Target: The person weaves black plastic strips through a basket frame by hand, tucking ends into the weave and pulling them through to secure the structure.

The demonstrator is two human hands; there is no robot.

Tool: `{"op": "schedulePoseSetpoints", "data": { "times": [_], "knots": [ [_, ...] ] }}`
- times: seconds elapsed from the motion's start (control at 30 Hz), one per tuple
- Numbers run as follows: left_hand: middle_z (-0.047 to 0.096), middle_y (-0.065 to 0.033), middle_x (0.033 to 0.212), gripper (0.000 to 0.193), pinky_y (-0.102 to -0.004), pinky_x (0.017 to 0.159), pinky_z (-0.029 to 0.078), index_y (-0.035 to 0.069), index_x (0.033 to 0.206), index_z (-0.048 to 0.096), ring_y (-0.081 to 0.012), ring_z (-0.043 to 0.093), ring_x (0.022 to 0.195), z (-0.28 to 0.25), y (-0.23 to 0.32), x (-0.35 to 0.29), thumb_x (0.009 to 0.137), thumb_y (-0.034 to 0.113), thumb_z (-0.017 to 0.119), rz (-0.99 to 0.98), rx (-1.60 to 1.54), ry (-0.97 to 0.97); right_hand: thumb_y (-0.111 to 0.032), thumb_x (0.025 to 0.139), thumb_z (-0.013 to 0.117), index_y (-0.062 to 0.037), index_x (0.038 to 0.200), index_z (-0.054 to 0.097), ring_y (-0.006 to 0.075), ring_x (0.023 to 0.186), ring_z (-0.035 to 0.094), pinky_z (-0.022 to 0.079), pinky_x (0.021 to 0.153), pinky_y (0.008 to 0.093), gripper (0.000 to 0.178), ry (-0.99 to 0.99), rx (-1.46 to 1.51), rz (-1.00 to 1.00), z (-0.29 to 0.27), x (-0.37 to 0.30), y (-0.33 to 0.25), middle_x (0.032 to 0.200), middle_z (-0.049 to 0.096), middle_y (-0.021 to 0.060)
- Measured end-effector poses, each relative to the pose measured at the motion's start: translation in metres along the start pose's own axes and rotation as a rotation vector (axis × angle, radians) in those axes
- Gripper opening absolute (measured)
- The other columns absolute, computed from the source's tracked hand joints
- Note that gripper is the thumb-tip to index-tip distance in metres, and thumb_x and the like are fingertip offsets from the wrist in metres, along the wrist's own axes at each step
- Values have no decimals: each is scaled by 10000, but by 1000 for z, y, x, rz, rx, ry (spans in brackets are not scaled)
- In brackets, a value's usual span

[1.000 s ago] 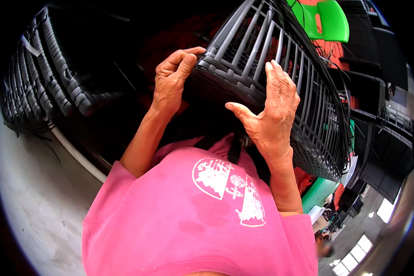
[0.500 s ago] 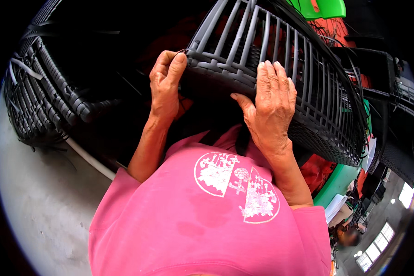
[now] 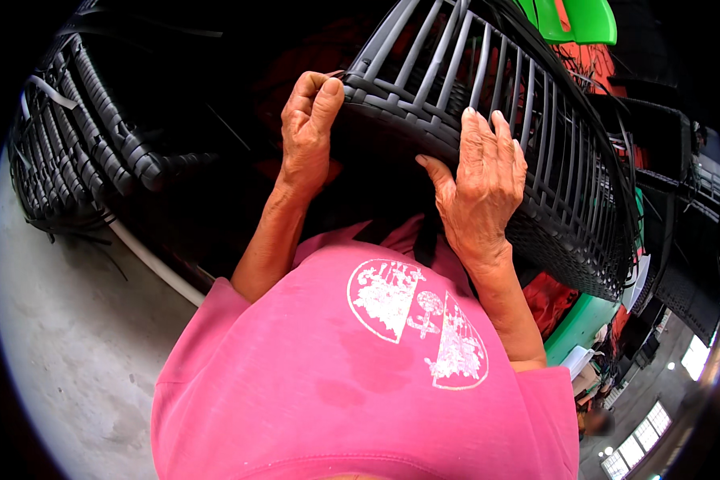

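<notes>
A dark woven rattan furniture piece [image 3: 412, 116] slants across the top middle, with long parallel slats and a densely woven lower band. At its left corner my left hand [image 3: 308, 132] is closed, thumb against bent index finger, pinching a thin dark rattan strip beside the edge. My right hand [image 3: 484, 192] lies against the woven band, its fingers stretched out over the lower ends of the slats and its thumb spread apart below the edge. The palm side of my right hand is hidden.
Another woven black piece [image 3: 96, 136] with loose strip ends stands at the left. A pale tube [image 3: 156, 264] lies by the grey floor [image 3: 80, 344]. Bright green plastic [image 3: 588, 20] shows at the top right, and a green curved surface [image 3: 580, 328] lies below the woven piece.
Both hands and the woven piece appear slightly further right in the picture, while their hold on it looks nearly the same. My right fingers sit a little closer together.
</notes>
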State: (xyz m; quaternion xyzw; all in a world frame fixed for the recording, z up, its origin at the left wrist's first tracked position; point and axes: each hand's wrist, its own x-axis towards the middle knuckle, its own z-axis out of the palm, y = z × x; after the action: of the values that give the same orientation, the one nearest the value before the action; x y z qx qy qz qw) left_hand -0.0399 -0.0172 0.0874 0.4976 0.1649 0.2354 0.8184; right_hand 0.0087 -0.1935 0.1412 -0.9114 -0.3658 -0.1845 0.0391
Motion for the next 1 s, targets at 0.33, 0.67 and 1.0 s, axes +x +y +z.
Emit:
{"op": "schedulePoseSetpoints", "data": {
  "times": [0.33,0.67,1.0],
  "knots": [
    [473,74,760,267,-166,616,322,47,1007,561,-8,373,676,6,-7,-2,949,307,540,97,22,33,-330,665,764,-32,1169,570,324,1122,495,358,959,466,617,43,113,24,-14,4,4,1105,576,110],
    [618,-5,781,279,-203,608,417,-25,986,645,-52,513,684,8,27,-10,864,226,641,-23,283,138,-55,679,699,-70,933,586,260,859,504,376,746,380,278,164,544,-105,-11,34,-28,907,555,69],
    [629,-58,819,357,-255,583,456,-18,1001,634,-127,574,698,5,39,-5,785,263,680,-244,215,67,-1,657,693,-58,886,571,274,847,499,382,737,391,266,206,533,-8,-6,31,-25,890,548,79]
  ]
}}
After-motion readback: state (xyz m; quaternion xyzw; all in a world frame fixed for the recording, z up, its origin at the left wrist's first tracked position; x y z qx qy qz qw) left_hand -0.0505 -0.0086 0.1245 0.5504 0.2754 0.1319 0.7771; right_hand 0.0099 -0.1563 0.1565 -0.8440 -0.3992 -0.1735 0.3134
